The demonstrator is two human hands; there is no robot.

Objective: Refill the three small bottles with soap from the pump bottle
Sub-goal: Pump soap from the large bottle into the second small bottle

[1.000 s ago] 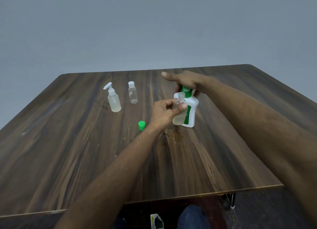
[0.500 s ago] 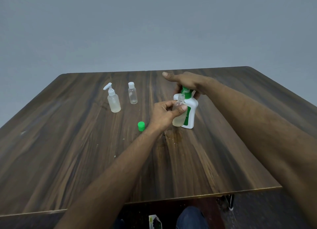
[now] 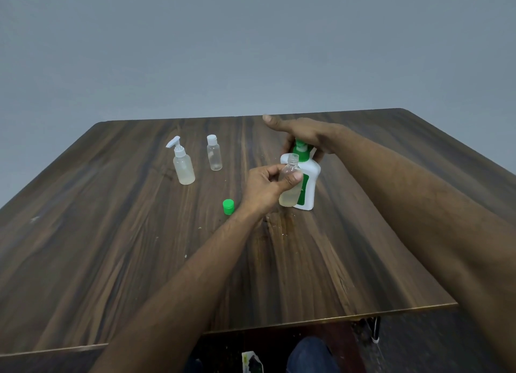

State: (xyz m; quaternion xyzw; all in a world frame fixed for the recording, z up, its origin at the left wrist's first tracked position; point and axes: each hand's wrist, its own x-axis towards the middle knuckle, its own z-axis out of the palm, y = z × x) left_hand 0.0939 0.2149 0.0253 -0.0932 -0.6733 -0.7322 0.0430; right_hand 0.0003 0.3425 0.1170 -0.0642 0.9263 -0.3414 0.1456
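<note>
Dark wood desk [image 3: 117, 261] under a grey wall, with a green cap [image 3: 228, 206], a spray bottle [image 3: 183, 164] and a capped little bottle [image 3: 214, 152] off left, while the left hand [image 3: 264, 189] pinches an upright open bottle [image 3: 290, 187] against the pump bottle [image 3: 308, 185], mouth up, right hand [image 3: 304, 133] flat on the pump.

The right hand [image 3: 304, 133] covers the green pump head [image 3: 300, 146] of the white plastic pump bottle [image 3: 310, 182]. The small clear uncapped bottle [image 3: 289, 196] hides part of its green label, and the letters are unreadable.
</note>
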